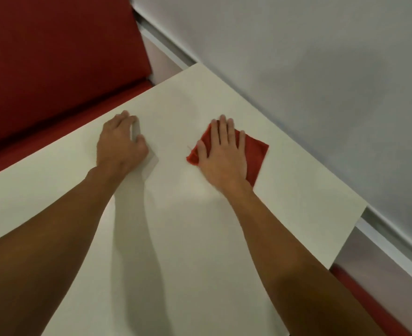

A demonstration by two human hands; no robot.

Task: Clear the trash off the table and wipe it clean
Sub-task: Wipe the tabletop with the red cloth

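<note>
At the left, beyond the far left edge of the surface, there is a red seat. Your left hand rests on the surface close to that edge, with its fingers bent and the tips down. A pale grey patch sits between its fingers and thumb. It may be only shadow, so I cannot tell if this hand holds something.

Further right, well apart from the left hand, the red cloth lies flat on the surface, near the edge that runs along the grey wall. Your right hand presses on the cloth with straight, spread fingers. It covers the left part of the cloth, and the right corner stays free.

No trash shows on the part of the surface in view, so I judge that the clearing is probably done and the wiping is in progress. How much of the surface is already wiped, the picture does not show. The near part is probably left to do.
</note>
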